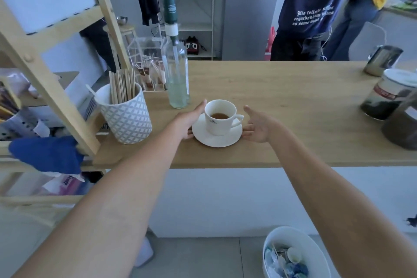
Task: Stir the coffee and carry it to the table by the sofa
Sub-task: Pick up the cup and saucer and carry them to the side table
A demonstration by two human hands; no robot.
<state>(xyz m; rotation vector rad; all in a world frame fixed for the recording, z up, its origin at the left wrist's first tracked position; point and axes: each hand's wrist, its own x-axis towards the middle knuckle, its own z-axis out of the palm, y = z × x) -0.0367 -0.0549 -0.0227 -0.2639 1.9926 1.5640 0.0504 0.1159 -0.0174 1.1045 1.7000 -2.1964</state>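
A small white ceramic cup (220, 117) holding a shallow pool of brown coffee (219, 116) stood on a round white saucer (216, 136) near the front edge of the pale wooden bench (282, 101); its handle pointed to the person's right. The left hand (190, 119) lay flat beside the saucer's left rim, fingers stretched along the cup's side, the grip spread and closed on nothing; whether the fingertips touched the cup could not be told, since the cup hid them. The right hand (259, 126) was open, palm turned toward the cup, fingertips at the saucer's right rim, also empty.

A tall clear glass bottle (177, 74) stood just behind the left hand, and a patterned white-and-grey mug of wooden stir sticks (126, 113) stood further left. Dark jars (388, 97) at the right edge were cut off and blurred. Two people behind the bench were visible only from the torso down.
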